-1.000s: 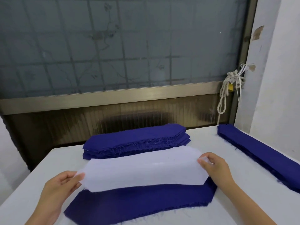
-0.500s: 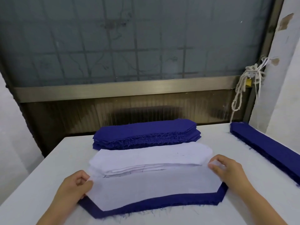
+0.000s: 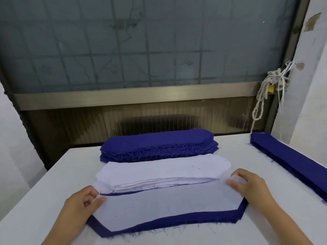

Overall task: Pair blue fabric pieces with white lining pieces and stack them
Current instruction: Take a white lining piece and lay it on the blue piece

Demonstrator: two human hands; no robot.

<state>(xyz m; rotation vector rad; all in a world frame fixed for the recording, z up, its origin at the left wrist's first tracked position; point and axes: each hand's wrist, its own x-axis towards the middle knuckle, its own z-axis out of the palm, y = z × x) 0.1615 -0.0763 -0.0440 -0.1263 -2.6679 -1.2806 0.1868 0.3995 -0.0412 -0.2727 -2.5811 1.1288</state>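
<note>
A white lining piece [image 3: 168,206] lies flat on a blue fabric piece [image 3: 177,224] at the near edge of the white table [image 3: 44,200]; a blue border shows along its front. My left hand [image 3: 83,203] pinches the lining's left end. My right hand [image 3: 251,187] pinches its right end between thumb and fingers. Just behind lies a stack of white lining pieces [image 3: 164,170]. Behind that sits a stack of blue fabric pieces [image 3: 159,144].
A long stack of blue strips [image 3: 292,160] runs along the table's right side by the white wall. A dark window frame and frosted glass stand behind the table. A knotted rope [image 3: 265,96] hangs at the frame's right post.
The white lining, held in the air a second ago, has come down toward me onto the blue piece and now lies flat. Both hands came down with it.
</note>
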